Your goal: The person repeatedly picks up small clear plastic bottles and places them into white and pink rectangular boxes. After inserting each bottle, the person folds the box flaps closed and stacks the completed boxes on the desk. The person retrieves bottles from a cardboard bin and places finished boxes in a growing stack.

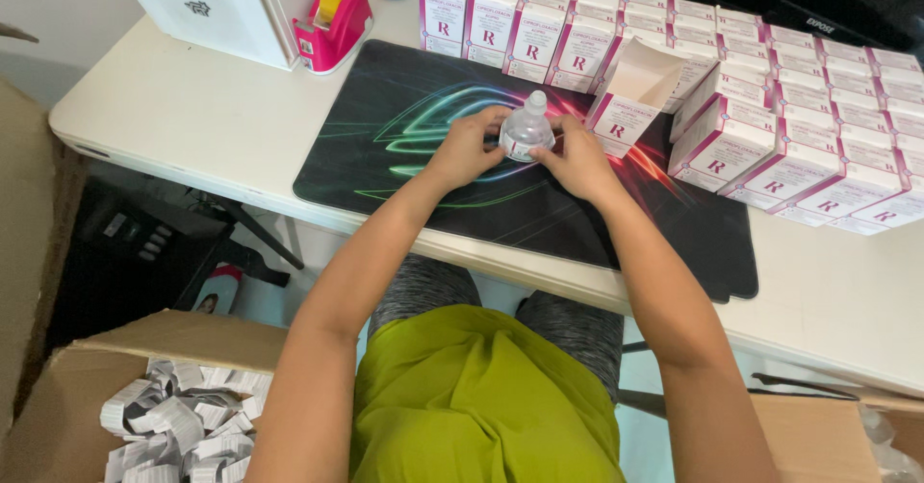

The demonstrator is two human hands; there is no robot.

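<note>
Both of my hands hold a small clear plastic bottle [526,129] with a white cap, upright above a dark desk mat [404,170] with coloured streaks. My left hand [466,149] grips its left side and my right hand [579,159] its right side. Just to the right of the bottle stands a white and pink carton [630,98] with its top flap open.
Several rows of closed white and pink cartons [770,108] fill the back and right of the white table [212,127]. A pink tape dispenser [334,23] and a white box [207,7] stand at the back left. A cardboard box of folded paper leaflets [178,420] sits on the floor at lower left.
</note>
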